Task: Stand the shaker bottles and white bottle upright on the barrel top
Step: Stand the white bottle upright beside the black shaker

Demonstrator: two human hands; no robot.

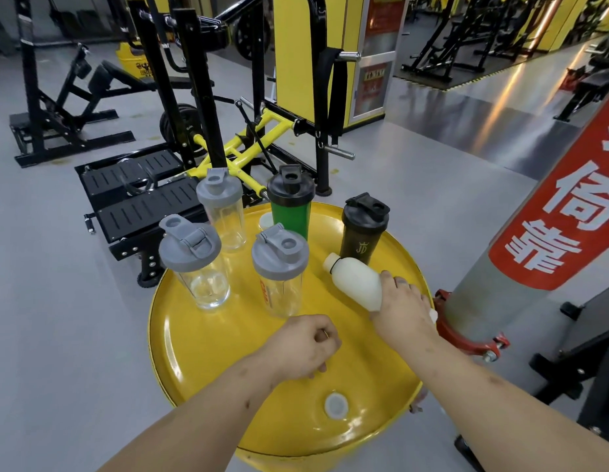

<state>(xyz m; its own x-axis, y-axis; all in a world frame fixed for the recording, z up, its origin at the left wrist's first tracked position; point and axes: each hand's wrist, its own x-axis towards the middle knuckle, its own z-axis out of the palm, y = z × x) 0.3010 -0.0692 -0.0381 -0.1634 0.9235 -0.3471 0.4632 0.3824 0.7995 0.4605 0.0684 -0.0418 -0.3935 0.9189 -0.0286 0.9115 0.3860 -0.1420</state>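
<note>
A yellow barrel top (207, 349) fills the middle of the view. Several shaker bottles stand upright on it: three clear ones with grey lids (202, 267) (224, 212) (280, 281), a green one with a black lid (291, 206) and a black one (362, 229). The white bottle (355, 282) lies tilted, cap pointing up-left toward the black shaker. My right hand (403, 308) grips its lower end near the barrel's right rim. My left hand (308, 345) hovers over the barrel in a loose fist, holding nothing.
A grey pillar with a red banner (548, 233) and a red pipe clamp (466, 335) stands right beside the barrel. Black and yellow gym machines (207, 137) stand behind it on the grey floor. A grey bung cap (335, 405) sits in the barrel top near me.
</note>
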